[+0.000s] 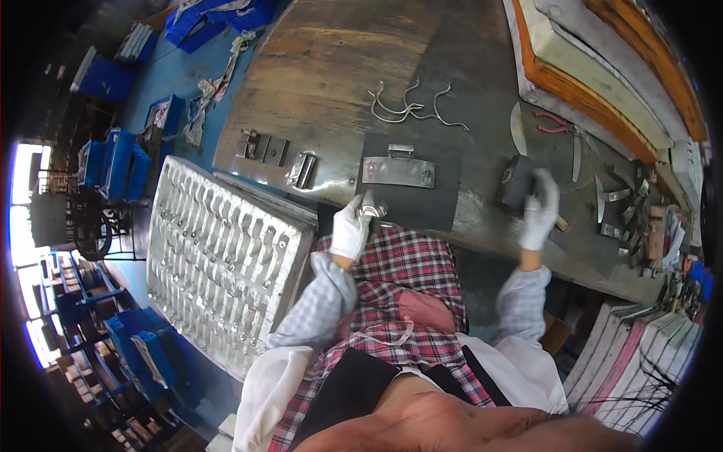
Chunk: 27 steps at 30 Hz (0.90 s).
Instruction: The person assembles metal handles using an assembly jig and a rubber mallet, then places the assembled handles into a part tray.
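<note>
My left hand (348, 232), in a white glove, is closed on a small shiny bent metal piece (371, 206) at the bench's front edge. Just beyond it, a curved metal plate (399, 172) with a small bracket (401, 152) at its far side lies on a dark square sheet (444, 203). Over to the right, my gloved right hand (540, 213) is closed around what looks like a hammer with a dark blocky head (517, 182). The tip of its wooden handle (562, 224) shows past the hand; most of the handle is hidden.
Bent metal rods (410, 111) lie farther back on the bench (324, 60). Small metal blocks (303, 170) sit to the left. Red-handled pliers (552, 122) and metal strips (600, 197) are at right. A tray (160, 218) of shiny metal parts stands left of me.
</note>
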Tool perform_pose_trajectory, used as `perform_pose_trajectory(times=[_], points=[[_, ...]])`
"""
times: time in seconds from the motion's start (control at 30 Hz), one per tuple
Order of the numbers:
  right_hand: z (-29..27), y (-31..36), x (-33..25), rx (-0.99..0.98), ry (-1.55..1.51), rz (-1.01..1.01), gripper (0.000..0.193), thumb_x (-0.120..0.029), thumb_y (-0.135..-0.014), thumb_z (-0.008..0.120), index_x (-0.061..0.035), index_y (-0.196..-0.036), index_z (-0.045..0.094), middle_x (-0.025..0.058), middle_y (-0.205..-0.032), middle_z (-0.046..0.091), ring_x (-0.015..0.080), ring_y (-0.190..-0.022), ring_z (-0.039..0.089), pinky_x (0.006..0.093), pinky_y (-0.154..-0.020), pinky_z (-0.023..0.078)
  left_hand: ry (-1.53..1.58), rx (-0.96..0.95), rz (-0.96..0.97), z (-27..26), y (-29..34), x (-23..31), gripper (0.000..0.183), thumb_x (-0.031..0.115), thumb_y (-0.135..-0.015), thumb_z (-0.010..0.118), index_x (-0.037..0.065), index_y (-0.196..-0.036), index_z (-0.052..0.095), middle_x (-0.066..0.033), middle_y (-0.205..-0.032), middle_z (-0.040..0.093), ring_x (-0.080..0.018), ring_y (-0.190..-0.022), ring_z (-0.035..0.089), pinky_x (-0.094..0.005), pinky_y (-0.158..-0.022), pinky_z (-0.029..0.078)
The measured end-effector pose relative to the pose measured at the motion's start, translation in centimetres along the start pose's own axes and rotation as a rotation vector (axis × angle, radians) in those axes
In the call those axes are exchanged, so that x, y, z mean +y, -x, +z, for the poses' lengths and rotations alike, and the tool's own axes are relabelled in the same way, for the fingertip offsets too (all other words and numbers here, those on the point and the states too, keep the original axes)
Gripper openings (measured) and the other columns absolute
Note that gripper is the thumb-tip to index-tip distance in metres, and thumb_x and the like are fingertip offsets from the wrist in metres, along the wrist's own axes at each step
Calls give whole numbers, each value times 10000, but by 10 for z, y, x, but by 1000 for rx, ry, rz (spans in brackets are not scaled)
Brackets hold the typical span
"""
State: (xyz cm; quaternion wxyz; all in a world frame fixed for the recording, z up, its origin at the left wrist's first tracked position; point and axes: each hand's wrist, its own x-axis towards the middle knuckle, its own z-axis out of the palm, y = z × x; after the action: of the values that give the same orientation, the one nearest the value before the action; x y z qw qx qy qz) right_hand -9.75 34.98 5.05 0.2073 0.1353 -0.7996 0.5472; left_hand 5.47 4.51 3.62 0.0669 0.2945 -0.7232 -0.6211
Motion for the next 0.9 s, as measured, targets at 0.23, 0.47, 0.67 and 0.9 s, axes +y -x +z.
perform_pose_trajectory(times=[0.23,0.47,0.67,0.9], points=[[-6,30,39,-346,157,672,346,-166,-757,699,9,-1039,602,55,-732,624,239,-691,614,349,-658,503,-386,-110,474,-12,-8,51,242,206,-876,605,11,-734,613,-200,-670,592,-369,-664,600,-423,-583,466],[44,27,-104,-234,-20,-54,163,-186,-837,645,-29,-871,614,47,-701,626,215,-556,581,318,-491,450,-751,-246,295,7,-41,12,354,331,-908,523,43,-747,652,-195,-756,632,-371,-733,611,-445,-663,490],[-27,-40,-66,-716,955,-11,279,-268,-678,710,-88,-890,679,111,-796,655,298,-715,638,356,-603,509,-505,-175,327,-1,-47,-10,266,288,-866,601,45,-950,670,-186,-790,647,-354,-721,629,-416,-636,503],[102,48,-81,-934,167,-524,216,-148,-709,709,-76,-910,681,88,-986,650,248,-845,644,345,-694,524,630,-494,-326,-1,-18,37,411,381,-916,577,-24,-975,612,-98,-711,635,-155,-483,570,-262,-456,437]])
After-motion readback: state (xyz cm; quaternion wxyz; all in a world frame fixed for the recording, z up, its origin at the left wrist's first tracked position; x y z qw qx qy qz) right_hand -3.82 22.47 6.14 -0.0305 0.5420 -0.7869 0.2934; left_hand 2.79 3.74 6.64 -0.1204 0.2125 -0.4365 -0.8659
